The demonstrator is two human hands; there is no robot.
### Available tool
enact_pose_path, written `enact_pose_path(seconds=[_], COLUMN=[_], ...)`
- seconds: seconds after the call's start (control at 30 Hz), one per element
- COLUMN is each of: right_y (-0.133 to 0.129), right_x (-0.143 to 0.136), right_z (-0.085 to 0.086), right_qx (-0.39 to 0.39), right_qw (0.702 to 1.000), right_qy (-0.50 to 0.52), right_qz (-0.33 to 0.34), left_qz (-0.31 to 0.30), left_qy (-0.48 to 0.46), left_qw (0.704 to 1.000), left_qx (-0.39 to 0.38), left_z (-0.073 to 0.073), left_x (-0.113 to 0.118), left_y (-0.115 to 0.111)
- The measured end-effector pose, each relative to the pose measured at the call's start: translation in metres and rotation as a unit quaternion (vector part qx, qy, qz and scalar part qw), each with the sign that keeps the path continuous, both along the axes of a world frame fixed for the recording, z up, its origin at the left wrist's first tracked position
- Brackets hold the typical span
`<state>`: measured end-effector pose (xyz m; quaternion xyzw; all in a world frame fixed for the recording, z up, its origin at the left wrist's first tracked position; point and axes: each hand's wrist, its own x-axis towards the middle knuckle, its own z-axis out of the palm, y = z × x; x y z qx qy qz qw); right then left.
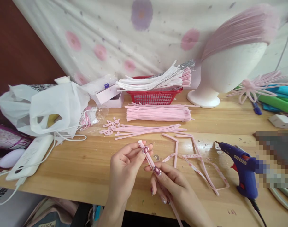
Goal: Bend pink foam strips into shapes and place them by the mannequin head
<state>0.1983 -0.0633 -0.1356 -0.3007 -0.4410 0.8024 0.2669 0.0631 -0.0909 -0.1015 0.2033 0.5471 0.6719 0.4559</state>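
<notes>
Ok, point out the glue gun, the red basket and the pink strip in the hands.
glue gun [243,164], head view, blue body.
red basket [153,97], head view, front wall.
pink strip [149,160], head view, stretch between the hands.

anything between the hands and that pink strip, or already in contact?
Nothing in the way. The left hand and right hand both pinch the pink strip directly, above the wooden table. The measuring tape lies to the right, apart.

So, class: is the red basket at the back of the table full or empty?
Full. The red basket is heaped with white strips that rise above its rim and stick out past both ends.
</notes>
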Motion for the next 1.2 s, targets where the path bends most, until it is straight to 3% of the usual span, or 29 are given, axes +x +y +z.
enact_pose_path(seconds=[0.13,0.37,0.5,1.2], right_y=[0.001,0.011,0.010,0.006], right_x=[0.002,0.012,0.011,0.012], right_z=[-0.007,-0.018,-0.018,-0.014], right_qx=[-0.018,-0.014,-0.023,-0.034], right_qw=[1.000,0.994,0.988,0.989], right_qy=[0.014,0.015,0.022,0.026], right_qz=[-0.014,-0.105,-0.150,-0.141], left_qz=[-0.010,-0.143,-0.138,-0.163], left_qy=[0.002,-0.036,-0.027,0.025], left_qw=[1.000,0.989,0.990,0.986], left_qx=[-0.004,0.004,-0.005,0.000], left_z=[0.001,0.002,0.003,-0.007], left_x=[0.002,-0.002,0.004,0.005], left_y=[0.007,0.040,0.045,0.039])
